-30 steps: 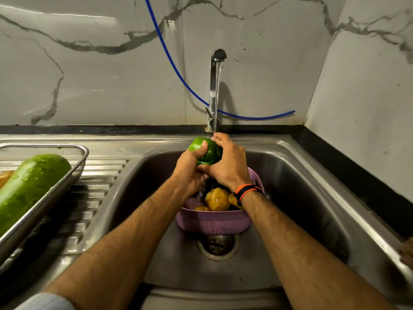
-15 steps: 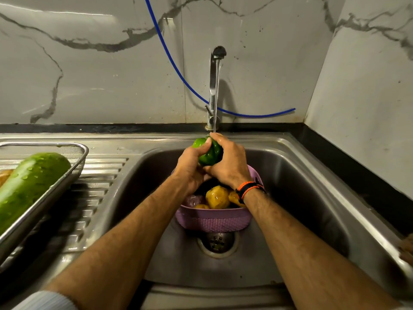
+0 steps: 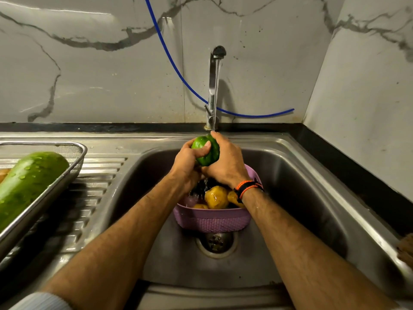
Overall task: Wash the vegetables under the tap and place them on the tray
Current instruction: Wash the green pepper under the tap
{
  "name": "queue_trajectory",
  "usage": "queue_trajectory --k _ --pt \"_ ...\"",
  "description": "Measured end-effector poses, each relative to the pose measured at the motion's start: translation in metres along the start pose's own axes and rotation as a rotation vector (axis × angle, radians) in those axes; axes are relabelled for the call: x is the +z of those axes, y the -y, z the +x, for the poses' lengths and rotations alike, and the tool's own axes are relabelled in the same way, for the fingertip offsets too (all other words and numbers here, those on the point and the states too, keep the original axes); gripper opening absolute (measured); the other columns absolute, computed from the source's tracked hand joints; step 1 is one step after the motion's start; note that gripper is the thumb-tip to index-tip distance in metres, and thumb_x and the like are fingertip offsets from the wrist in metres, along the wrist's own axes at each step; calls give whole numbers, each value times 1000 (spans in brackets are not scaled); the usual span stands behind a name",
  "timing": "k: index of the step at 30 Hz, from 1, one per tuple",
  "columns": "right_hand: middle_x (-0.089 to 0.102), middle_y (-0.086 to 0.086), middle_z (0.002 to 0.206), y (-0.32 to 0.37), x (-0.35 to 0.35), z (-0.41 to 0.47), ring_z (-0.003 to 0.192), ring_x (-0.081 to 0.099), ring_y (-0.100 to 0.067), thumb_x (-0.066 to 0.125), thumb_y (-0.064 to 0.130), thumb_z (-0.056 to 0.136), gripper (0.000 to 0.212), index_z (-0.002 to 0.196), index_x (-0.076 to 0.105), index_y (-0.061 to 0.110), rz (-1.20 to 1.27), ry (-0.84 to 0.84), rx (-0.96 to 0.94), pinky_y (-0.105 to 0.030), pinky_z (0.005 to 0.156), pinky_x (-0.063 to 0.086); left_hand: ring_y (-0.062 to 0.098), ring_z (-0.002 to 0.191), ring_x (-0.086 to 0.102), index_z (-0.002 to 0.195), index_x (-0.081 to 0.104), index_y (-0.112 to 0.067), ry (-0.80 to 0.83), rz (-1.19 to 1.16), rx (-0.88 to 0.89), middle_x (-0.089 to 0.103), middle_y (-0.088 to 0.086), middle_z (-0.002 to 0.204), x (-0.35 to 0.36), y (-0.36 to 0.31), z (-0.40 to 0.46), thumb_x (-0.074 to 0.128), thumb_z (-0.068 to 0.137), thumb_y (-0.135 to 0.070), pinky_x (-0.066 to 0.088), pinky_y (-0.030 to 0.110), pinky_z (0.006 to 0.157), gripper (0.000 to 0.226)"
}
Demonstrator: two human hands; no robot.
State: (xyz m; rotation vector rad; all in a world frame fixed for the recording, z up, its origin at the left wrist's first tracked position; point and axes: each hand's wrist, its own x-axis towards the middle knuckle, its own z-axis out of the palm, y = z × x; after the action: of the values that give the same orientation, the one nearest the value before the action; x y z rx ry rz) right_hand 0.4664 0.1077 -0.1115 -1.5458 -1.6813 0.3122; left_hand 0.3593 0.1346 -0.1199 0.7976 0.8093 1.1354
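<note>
1. while water ran from the tap [image 3: 215, 70], both hands, left hand [image 3: 186, 162] and right hand [image 3: 225, 164], were clamped together on a green pepper [image 3: 206, 151] under the stream.
2. one washed gourd [image 3: 29, 182] lay in the tray [image 3: 73, 162]; the pepper and the vegetables in the purple basket [image 3: 212, 220] remained.
3. nothing blocked the short path across the sink [image 3: 312, 198] to the tray.

Kitchen: steel sink [image 3: 312, 175], tap [image 3: 214, 86], marble wall [image 3: 89, 74].
</note>
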Motion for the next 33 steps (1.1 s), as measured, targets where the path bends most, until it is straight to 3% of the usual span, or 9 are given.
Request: queue_trajectory --k 2,6,12,17,21,25,29,33 --pt "50 -10 145 -1 1 1 133 47 -25 87 11 63 97 148 40 11 -12 17 2 -36 110 42 31 107 67 134 54 -16 -20 -9 3 66 16 125 1 1 1 66 91 -13 58 34 61 45" --pt "62 -8 131 -1 -1 -1 120 58 -22 89 15 64 84 140 53 13 4 -80 -11 -32 103 48 32 106 67 132 56 -18 -75 -31 14 67 16 123 3 3 3 69 89 -15 58 36 62 45" --pt "49 -9 145 -1 2 1 134 46 -25 88 12 62 99 148 40 12 -3 31 10 -38 110 43 32 111 66 133 54 -15 -23 -9 1 67 16 123 -1 4 3 67 90 -13 59 45 85 46" --pt "64 -8 124 -2 -3 -3 114 59 -22 89 13 63 80 136 55 12 4 -57 -7 -28 95 50 33 109 67 133 55 -17 -51 2 8 67 15 123 2 4 4 69 89 -14 61 44 76 46" --pt "55 -8 137 -1 0 0 126 52 -24 86 8 62 95 146 42 11 16 25 4 -32 104 45 32 111 66 133 54 -15 -9 -7 -1 66 16 124 1 4 1 66 91 -13 60 41 75 44" --pt "65 -7 126 -1 -2 -3 115 59 -20 90 16 65 81 137 55 16 37 -77 -19 -20 94 44 30 103 69 132 56 -16 -98 -64 -3 68 16 120 3 2 2 68 90 -16 60 38 70 44" --pt "54 -8 138 -1 -2 0 126 51 -23 88 12 59 101 148 39 13 12 11 17 -21 99 38 31 111 66 136 52 -15 42 6 -15 65 18 128 -1 0 -1 64 92 -14 60 38 70 46" --pt "55 -7 140 -4 -7 -1 125 53 -20 89 12 56 107 150 38 13 19 8 56 -17 97 40 30 105 68 131 54 -14 24 10 -3 67 16 123 4 3 -2 65 91 -9 59 38 66 41"
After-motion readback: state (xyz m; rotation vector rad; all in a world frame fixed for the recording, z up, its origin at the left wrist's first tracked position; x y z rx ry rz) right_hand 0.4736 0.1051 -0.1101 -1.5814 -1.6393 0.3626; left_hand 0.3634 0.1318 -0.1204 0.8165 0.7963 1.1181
